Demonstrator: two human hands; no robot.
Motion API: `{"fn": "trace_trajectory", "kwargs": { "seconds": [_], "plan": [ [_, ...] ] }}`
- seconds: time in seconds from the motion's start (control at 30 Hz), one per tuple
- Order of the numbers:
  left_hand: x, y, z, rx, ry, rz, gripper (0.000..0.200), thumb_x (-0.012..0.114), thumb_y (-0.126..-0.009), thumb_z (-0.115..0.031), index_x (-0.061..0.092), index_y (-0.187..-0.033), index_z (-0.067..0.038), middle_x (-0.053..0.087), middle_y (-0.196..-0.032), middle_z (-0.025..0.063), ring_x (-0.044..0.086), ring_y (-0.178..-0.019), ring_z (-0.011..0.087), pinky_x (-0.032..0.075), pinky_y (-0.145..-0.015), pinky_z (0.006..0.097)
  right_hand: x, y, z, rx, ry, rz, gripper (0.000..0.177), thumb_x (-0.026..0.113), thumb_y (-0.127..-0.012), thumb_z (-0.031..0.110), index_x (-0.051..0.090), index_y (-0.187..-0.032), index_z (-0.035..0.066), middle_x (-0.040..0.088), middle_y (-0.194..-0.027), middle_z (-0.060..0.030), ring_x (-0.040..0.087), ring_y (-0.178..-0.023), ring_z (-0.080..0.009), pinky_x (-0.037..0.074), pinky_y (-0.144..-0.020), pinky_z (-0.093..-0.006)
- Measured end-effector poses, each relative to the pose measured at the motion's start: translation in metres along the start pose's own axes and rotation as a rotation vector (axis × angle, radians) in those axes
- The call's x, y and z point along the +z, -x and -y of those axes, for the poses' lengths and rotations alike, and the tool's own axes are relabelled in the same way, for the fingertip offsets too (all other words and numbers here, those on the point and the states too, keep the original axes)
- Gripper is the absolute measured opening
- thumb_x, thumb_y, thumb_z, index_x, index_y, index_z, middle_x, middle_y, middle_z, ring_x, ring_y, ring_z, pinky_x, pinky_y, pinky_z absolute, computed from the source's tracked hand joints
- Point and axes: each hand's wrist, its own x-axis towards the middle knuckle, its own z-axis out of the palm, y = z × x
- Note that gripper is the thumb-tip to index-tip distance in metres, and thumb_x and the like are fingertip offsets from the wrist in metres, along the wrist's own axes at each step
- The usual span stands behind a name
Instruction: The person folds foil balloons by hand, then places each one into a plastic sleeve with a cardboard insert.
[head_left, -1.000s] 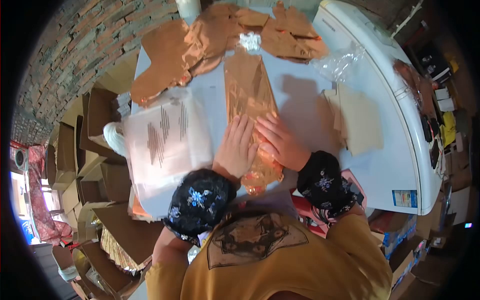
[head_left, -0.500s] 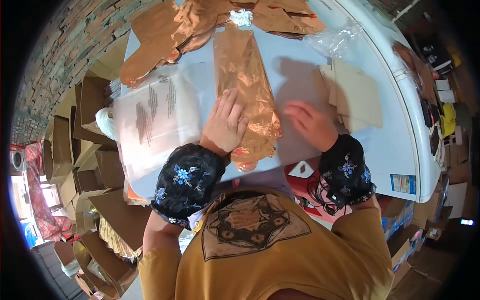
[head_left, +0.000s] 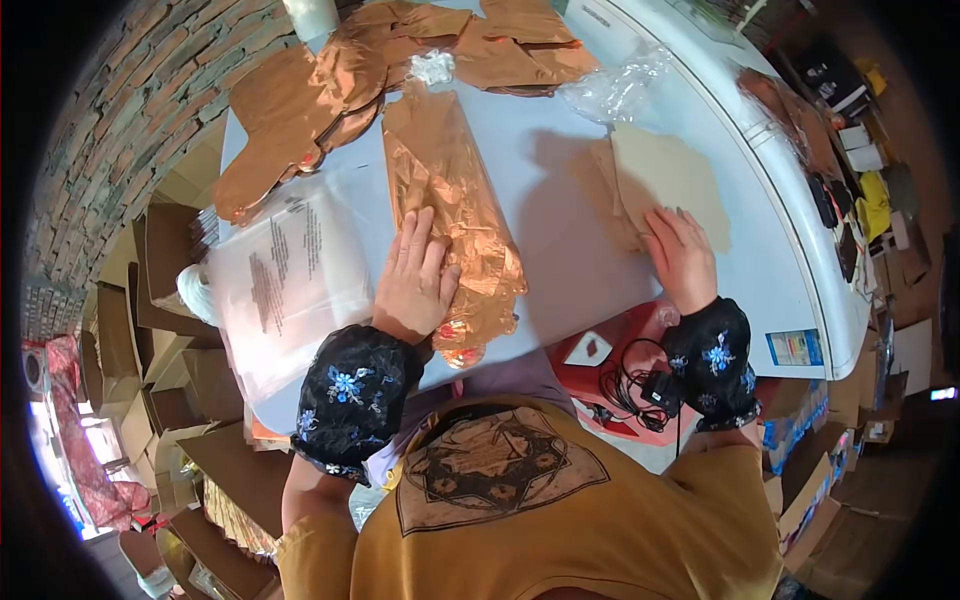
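My left hand point(head_left: 415, 278) lies flat, fingers stretched, on the left edge of a long, folded copper-coloured foil piece point(head_left: 452, 190) that looks like an uninflated foil balloon. Red marks show at its near end, by the table edge. To the right, my right hand point(head_left: 682, 258) rests with fingers extended on a small stack of beige cards point(head_left: 665, 165); nothing is visibly gripped. Left of my left hand lies a pile of clear plastic bags point(head_left: 300, 265) with dark printed text. Several more copper foil pieces point(head_left: 300, 110) are spread at the far side.
The white table point(head_left: 560, 230) bears all this. A white bundle point(head_left: 432, 67) and crumpled clear plastic point(head_left: 620, 88) lie toward the back. Cardboard boxes point(head_left: 175, 260) crowd the left, near a brick wall point(head_left: 130, 130). Black cables point(head_left: 630, 385) lie below the table's front edge.
My right hand has moved right, from beside the foil onto the beige cards. My left hand stays flat on the foil. The camera view has shifted slightly.
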Motion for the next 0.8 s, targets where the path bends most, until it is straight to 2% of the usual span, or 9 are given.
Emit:
{"fn": "trace_trajectory", "kwargs": {
  "seconds": [0.07,0.17,0.37,0.43,0.53,0.63,0.67,0.77,0.8],
  "plan": [
    [0.0,0.001,-0.002,-0.009,-0.004,-0.014,0.036,0.06,-0.093,-0.021,0.055,-0.123,0.0,0.038,-0.15,0.024,0.034,-0.141,0.0442,0.034,-0.114,0.0478,-0.008,-0.007,0.012,-0.013,-0.037,-0.136,0.024,0.072,-0.085,0.011,0.069,-0.108,0.007,0.07,-0.101,-0.007,0.067,-0.092,-0.0291,0.054,-0.082,-0.0376],
    [-0.001,0.004,-0.002,-0.011,-0.005,-0.011,0.037,0.061,-0.092,-0.021,0.056,-0.122,-0.001,0.041,-0.147,0.023,0.032,-0.142,0.0438,0.034,-0.114,0.0476,-0.024,-0.034,0.036,-0.029,-0.106,-0.151,0.019,0.072,-0.085,0.01,0.069,-0.103,0.008,0.069,-0.098,-0.0063,0.067,-0.088,-0.0278,0.054,-0.076,-0.0372],
    [-0.001,0.0,-0.002,-0.022,-0.003,-0.02,0.036,0.061,-0.092,-0.021,0.056,-0.122,-0.001,0.048,-0.137,0.0219,0.033,-0.142,0.0426,0.035,-0.114,0.0481,-0.006,-0.098,0.115,-0.375,-0.078,-0.353,0.021,0.066,-0.084,0.013,0.069,-0.104,0.007,0.069,-0.091,-0.0073,0.068,-0.078,-0.0228,0.054,-0.068,-0.0336],
    [0.002,0.001,-0.001,-0.011,-0.009,-0.044,0.037,0.06,-0.093,-0.024,0.055,-0.123,-0.001,0.049,-0.135,0.0214,0.035,-0.141,0.0419,0.034,-0.114,0.0483,0.04,-0.121,0.151,-0.525,-0.173,-0.471,0.022,0.062,-0.087,0.016,0.069,-0.106,0.008,0.071,-0.093,-0.0064,0.068,-0.083,-0.0233,0.055,-0.072,-0.034],
    [0.007,0.004,0.002,-0.027,-0.03,-0.042,0.038,0.059,-0.093,-0.026,0.055,-0.123,-0.002,0.05,-0.133,0.02,0.038,-0.138,0.0406,0.033,-0.114,0.0479,0.085,-0.136,0.17,-0.486,-0.555,0.056,0.022,0.06,-0.089,0.018,0.07,-0.106,0.009,0.071,-0.101,-0.0061,0.068,-0.093,-0.0241,0.053,-0.081,-0.036],
    [-0.002,0.002,-0.002,-0.054,0.047,0.022,0.038,0.059,-0.093,-0.026,0.055,-0.122,-0.002,0.05,-0.131,0.0176,0.041,-0.133,0.0384,0.032,-0.114,0.0482,0.123,-0.155,0.148,-0.642,-0.674,0.006,0.02,0.061,-0.089,0.02,0.07,-0.104,0.011,0.071,-0.106,-0.0062,0.066,-0.098,-0.0244,0.051,-0.087,-0.0376],
    [-0.003,0.0,-0.003,-0.015,-0.03,-0.038,0.037,0.059,-0.093,-0.026,0.056,-0.122,-0.003,0.051,-0.13,0.0158,0.042,-0.13,0.0364,0.032,-0.113,0.0486,0.127,-0.16,0.139,-0.552,-0.694,0.206,0.023,0.063,-0.088,0.015,0.069,-0.109,0.01,0.068,-0.12,-0.0089,0.063,-0.112,-0.0266,0.048,-0.097,-0.0398],
    [-0.004,0.0,-0.006,-0.045,-0.071,-0.028,0.035,0.059,-0.093,-0.028,0.057,-0.121,-0.007,0.05,-0.132,0.0155,0.043,-0.13,0.035,0.035,-0.109,0.0475,0.148,-0.176,0.132,-0.72,-0.654,-0.002,0.02,0.064,-0.09,0.022,0.069,-0.108,0.017,0.065,-0.127,-0.0031,0.057,-0.118,-0.0275,0.043,-0.102,-0.0409],
    [-0.008,-0.001,-0.009,-0.072,-0.082,-0.029,0.035,0.059,-0.093,-0.028,0.057,-0.122,-0.008,0.05,-0.132,0.0151,0.043,-0.128,0.0345,0.037,-0.107,0.0468,0.153,-0.175,0.135,-0.703,-0.67,0.078,0.023,0.064,-0.091,0.022,0.067,-0.113,0.02,0.059,-0.136,-0.001,0.049,-0.129,-0.0289,0.037,-0.109,-0.0422]
  ]
}}
